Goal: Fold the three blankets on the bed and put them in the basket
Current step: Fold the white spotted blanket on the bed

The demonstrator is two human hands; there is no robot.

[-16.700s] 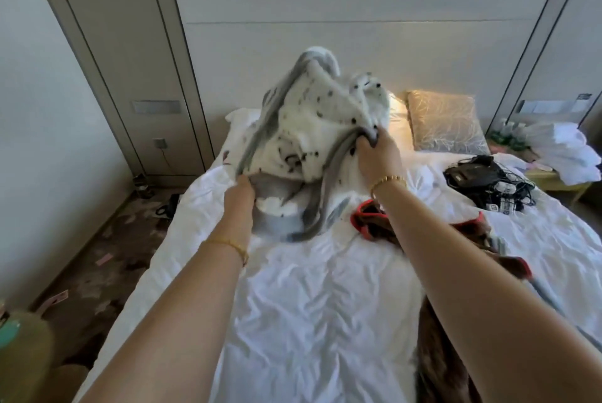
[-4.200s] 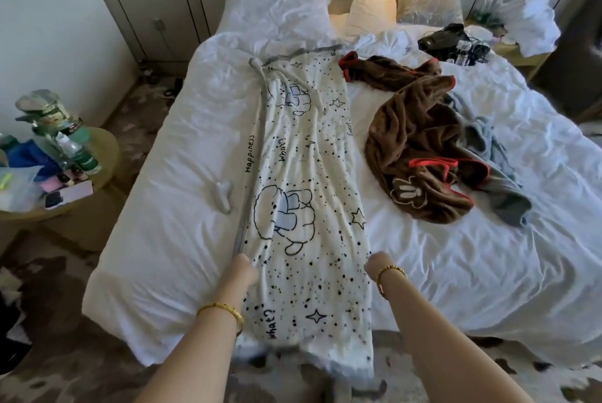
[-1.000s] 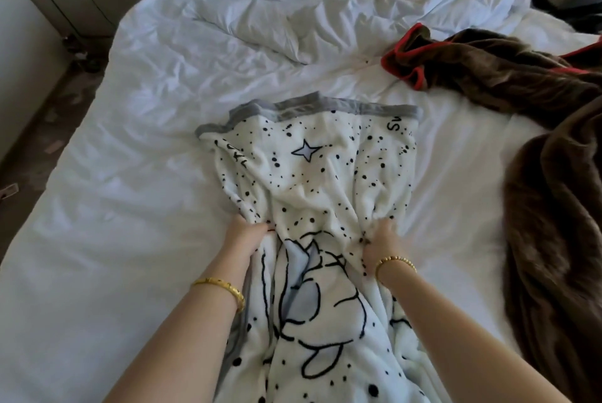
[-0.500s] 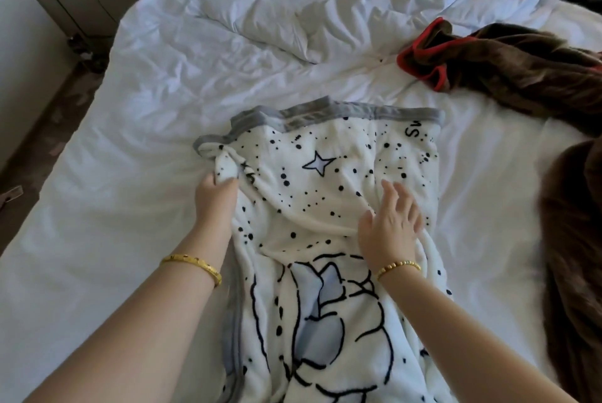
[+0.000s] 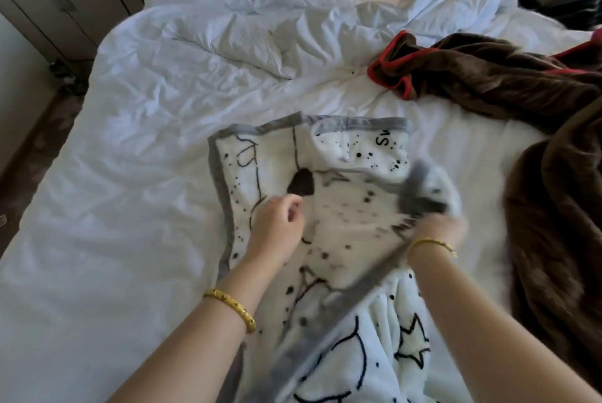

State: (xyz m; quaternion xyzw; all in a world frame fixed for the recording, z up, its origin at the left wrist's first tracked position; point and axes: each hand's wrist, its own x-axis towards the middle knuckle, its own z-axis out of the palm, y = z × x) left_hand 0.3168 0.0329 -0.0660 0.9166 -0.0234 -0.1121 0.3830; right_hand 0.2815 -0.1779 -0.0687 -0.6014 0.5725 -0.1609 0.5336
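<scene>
Your right hand (image 5: 438,228) grips the grey-edged corner of the white blanket (image 5: 332,217), which runs lengthwise from you up the bed (image 5: 136,148), while your left hand (image 5: 277,226), loosely curled, rests mid-cloth.

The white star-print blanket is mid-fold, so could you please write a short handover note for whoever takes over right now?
Left hand: rests on the white star-print blanket, fingers loosely curled, pinning it.
Right hand: blurred, gripping the blanket's grey edge and drawing it over.
Brown blanket: unfolded on the bed, to the right.
Third blanket and basket: not in view.
Done: the white blanket is partly folded.
Left: finish this fold, fold the others, basket all three.
</scene>
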